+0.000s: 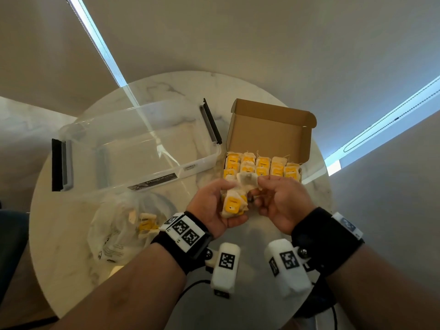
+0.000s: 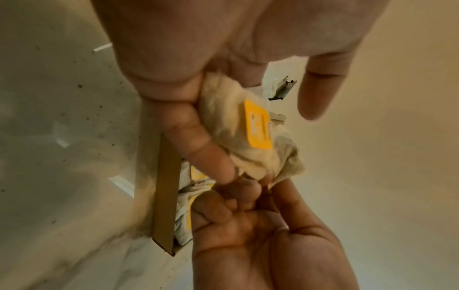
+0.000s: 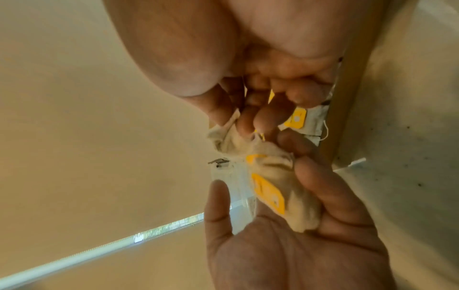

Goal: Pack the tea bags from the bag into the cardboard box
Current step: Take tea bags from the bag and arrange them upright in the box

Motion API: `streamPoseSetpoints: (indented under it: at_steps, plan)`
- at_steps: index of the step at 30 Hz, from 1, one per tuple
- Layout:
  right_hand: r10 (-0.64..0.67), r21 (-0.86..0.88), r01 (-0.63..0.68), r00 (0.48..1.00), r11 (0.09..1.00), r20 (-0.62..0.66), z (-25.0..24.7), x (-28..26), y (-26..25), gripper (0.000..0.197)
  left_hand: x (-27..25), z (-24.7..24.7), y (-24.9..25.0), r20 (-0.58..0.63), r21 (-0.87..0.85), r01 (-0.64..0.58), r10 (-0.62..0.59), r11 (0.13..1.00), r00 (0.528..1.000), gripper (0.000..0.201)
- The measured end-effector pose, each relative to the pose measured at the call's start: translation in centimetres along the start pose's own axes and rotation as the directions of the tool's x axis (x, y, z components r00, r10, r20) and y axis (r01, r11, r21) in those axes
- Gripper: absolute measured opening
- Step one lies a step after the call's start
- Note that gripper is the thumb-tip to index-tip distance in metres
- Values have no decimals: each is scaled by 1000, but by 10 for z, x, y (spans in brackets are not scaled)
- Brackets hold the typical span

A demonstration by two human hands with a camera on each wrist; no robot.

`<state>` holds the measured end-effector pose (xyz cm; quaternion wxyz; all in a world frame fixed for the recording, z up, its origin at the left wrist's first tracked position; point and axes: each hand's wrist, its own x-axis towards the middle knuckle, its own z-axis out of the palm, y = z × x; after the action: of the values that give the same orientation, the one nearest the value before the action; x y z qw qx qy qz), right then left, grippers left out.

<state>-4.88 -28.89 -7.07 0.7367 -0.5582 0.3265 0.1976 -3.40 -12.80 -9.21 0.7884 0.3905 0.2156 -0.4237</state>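
Note:
My left hand [image 1: 215,206] cradles a small bunch of cream tea bags [image 1: 234,204] with yellow tags, just in front of the open cardboard box [image 1: 269,129]. My right hand [image 1: 277,198] pinches one tea bag [image 1: 247,179] at the top of that bunch, over the box's near edge. In the left wrist view the held tea bags [image 2: 248,135] lie against my fingers. The right wrist view shows the same tea bags [image 3: 280,188] between both hands. Rows of packed tea bags [image 1: 262,166] fill the box. A clear plastic bag [image 1: 119,225] with more tea bags [image 1: 146,225] lies to the left.
A clear plastic storage bin [image 1: 133,144] with grey and black latches lies on the round marble table [image 1: 71,246], left of the box. The box lid stands open at the back. Cables hang off the table's near edge.

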Motion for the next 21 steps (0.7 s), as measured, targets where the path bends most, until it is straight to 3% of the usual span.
streamPoseSetpoints:
  at_steps: [3, 5, 8, 10, 12, 15, 19, 21]
  plan:
    - [92, 10, -93, 993, 996, 71, -2, 0, -1, 25, 1, 1, -2, -32, 114, -98, 102, 989, 994, 24]
    - [80, -61, -76, 994, 995, 67, -3, 0, 1, 30, 3, 2, -3, -73, 188, -133, 149, 973, 986, 15]
    - [-127, -249, 133, 991, 959, 39, -5, 1, 3, 33, 5, 2, -3, -117, 257, -159, 194, 953, 974, 12]
    - [-326, -438, 353, 935, 827, 137, -6, 2, 2, 27, 4, 0, -1, -115, 326, -175, 223, 929, 968, 12]
    - [-400, -575, 457, 887, 678, 232, -7, 6, 2, 15, 3, -3, 2, -109, 436, -177, 247, 882, 963, 13]
    - [-381, -690, 475, 874, 546, 301, -8, 10, -4, 6, 1, -8, 8, -115, 535, -169, 270, 828, 956, 18]
    - [-238, -655, 418, 906, 629, 350, -6, 12, -13, 9, 0, -14, 16, -103, 560, -191, 296, 807, 950, 19]
    - [-219, -661, 423, 902, 620, 371, -2, 14, -18, 8, 1, -16, 18, -108, 553, -194, 301, 810, 948, 16]
